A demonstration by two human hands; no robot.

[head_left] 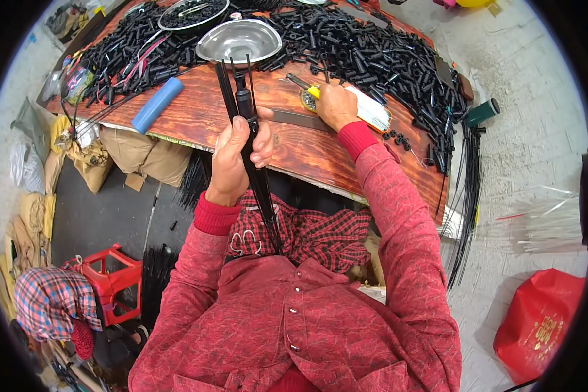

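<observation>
Left hand (232, 153) closed round black rods (262, 196), mid-bundle, at near edge of table (193, 124); rods look light, springy, slick, so I'd hold there, snugly. Right hand (338, 108) at yellow tool (314, 91); whether my fingers grip it, can't tell

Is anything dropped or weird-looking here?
Yes, maybe: one small, narrow black piece lies alone on the dark grey floor. The big heap of shiny black tubes is up on the reddish-brown wooden table, so that piece looks dropped.
</observation>
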